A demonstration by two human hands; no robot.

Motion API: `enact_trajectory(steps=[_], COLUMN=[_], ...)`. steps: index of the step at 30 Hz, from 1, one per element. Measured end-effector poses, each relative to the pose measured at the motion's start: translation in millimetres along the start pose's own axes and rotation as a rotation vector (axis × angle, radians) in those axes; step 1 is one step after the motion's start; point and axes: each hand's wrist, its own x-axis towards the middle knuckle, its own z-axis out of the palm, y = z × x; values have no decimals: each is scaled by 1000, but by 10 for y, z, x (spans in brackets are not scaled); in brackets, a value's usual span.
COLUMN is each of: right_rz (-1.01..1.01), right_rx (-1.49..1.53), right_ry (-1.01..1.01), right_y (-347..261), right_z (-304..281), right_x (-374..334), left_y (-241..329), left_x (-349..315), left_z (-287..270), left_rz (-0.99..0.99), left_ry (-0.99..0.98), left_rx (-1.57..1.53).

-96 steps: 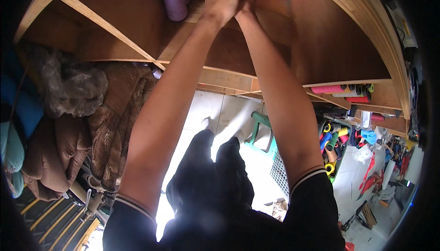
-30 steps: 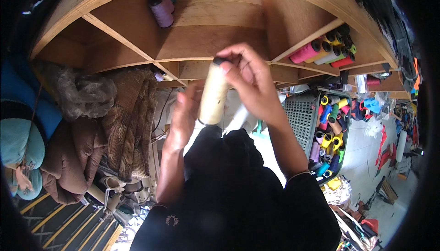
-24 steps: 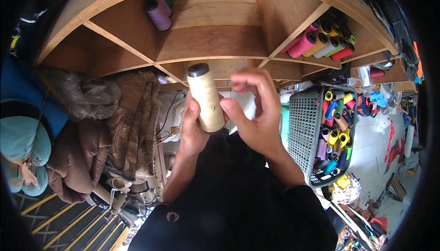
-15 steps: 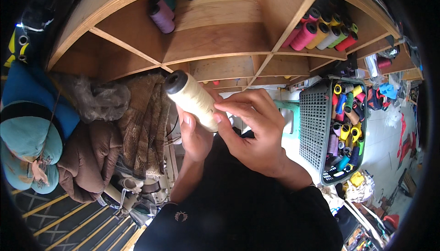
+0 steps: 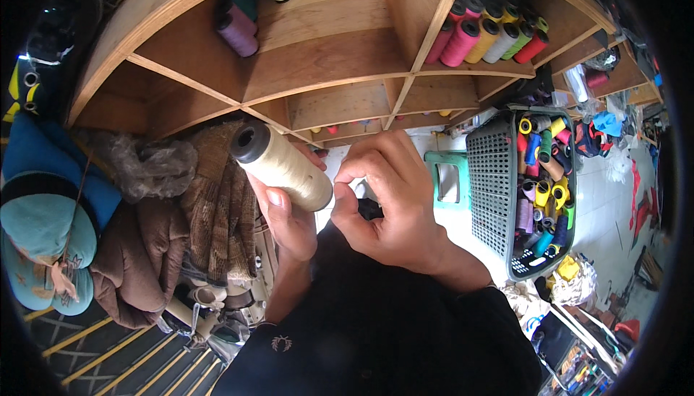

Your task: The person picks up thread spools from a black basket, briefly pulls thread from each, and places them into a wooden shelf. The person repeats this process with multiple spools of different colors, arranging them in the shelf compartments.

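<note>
A cream thread spool [image 5: 289,170] with a dark end cap lies tilted in my left hand [image 5: 293,228], whose fingers wrap under it with the thumb along its near side. The capped end points up and to the left. Close to the spool's lower right end, but apart from it, is my right hand [image 5: 396,204], thumb and forefinger brought together in a pinch. Whatever those fingertips hold, perhaps a fine thread, is too small to make out.
Ahead stands a wooden shelf [image 5: 325,56] with compartments, holding purple, yellow and red spools plus a colourful cluster [image 5: 491,38]. A dark plastic basket [image 5: 490,186] full of mixed spools sits right, beside a green stool [image 5: 431,161]. Brown cloth [image 5: 141,259] and a teal bundle [image 5: 47,215] are left.
My right fingertips have come away from the spool's side and closed into a pinch. The spool and left hand have shifted slightly left in view, and the surroundings moved too.
</note>
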Motion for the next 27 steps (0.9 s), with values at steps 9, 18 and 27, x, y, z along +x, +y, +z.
enact_trajectory(steps=[9, 18, 27], right_rz=[-45, -25, 145], right_rx=[-57, 4, 84], right_ry=[-13, 1, -145], right_y=[16, 23, 254], right_z=[48, 78, -60], right_x=[5, 101, 20], left_y=[-10, 13, 44], left_x=[16, 36, 161], left_z=[12, 27, -29], left_rz=[159, 158, -146], left_ry=[23, 41, 125], left_rx=[157, 267, -331])
